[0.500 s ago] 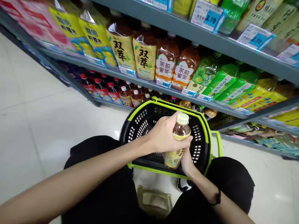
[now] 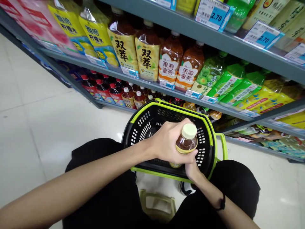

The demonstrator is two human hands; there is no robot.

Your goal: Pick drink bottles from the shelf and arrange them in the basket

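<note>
A tea bottle (image 2: 187,144) with a pale cream cap, brown liquid and a yellow label is held over the shopping basket, its cap facing up toward me. My left hand (image 2: 168,143) is wrapped round the bottle's upper body, thumb and fingers closed below the cap. Low on the bottle's right side, my right hand (image 2: 192,168) supports it; most of its fingers are hidden behind the bottle and my left hand. Under both hands stands the black basket (image 2: 140,133) with a lime-green rim. Most of the label is covered by my left hand.
Ahead is a grey shelf (image 2: 152,85) with large tea and juice bottles (image 2: 146,52) and price tags. Smaller bottles (image 2: 115,92) fill the level below. A green basket handle (image 2: 221,146) juts out at the right. My knees flank the basket on the tiled floor.
The bottle has tipped so its cap points more toward me and sits slightly lower and farther right. Less of its label shows. Both hands stay on it.
</note>
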